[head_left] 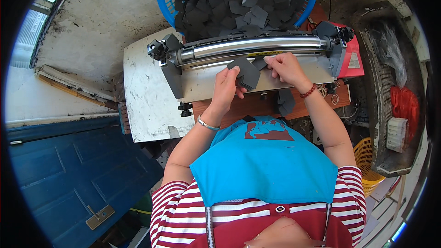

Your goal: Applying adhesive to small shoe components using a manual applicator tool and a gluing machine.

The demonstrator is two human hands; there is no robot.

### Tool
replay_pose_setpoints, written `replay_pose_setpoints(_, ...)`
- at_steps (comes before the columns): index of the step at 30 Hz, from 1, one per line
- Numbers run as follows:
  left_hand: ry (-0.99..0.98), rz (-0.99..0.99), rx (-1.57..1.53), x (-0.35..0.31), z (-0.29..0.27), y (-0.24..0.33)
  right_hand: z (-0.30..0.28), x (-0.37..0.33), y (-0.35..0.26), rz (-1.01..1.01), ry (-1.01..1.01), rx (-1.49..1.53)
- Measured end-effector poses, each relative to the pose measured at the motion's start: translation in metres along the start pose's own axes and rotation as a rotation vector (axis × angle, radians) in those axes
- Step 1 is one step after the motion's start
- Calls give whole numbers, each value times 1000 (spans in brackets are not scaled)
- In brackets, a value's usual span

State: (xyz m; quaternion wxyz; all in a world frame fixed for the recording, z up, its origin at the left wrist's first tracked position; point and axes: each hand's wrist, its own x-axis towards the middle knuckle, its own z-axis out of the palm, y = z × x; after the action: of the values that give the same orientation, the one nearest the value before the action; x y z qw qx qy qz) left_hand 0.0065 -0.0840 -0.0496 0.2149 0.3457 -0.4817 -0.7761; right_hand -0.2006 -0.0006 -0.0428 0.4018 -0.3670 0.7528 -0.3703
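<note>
My left hand [224, 88] is closed round a small stack of dark grey flat pieces [248, 74] with angled corners, thumb on top. Beside it, my right hand [287, 70] pinches the edge of a single dark grey piece [260, 63] close to the roller slot. Both hands are over the metal plate [202, 89] at the front of a roller machine. Its shiny metal roller [262, 44] runs across between two dark end brackets. Whether the single piece touches the roller, I cannot tell.
Behind the machine stands a blue basket [166, 7] heaped with similar dark pieces. More pieces [285, 102] lie on the brown tabletop [209, 108] near my apron. A white board [147, 96] is at left, a blue door [69, 174] below it, and a yellow basket [367, 174] at lower right.
</note>
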Motion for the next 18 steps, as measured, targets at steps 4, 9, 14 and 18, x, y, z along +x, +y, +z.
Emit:
replay_pose_setpoints(4, 1, 6, -19, 4, 1, -5, 15, -13, -5, -102, -202, 77)
replay_pose_setpoints(9, -19, 17, -110, -1, -4, 0, 10, -15, -3, -62, -213, 193)
replay_pose_setpoints(14, 4, 34, -37, -2, -15, -3, -9, -9, 6, -6, -239, 168)
replay_pose_setpoints(18, 4, 48, 24, 0, -17, -6, -15, 3, 12, 83, -118, -43)
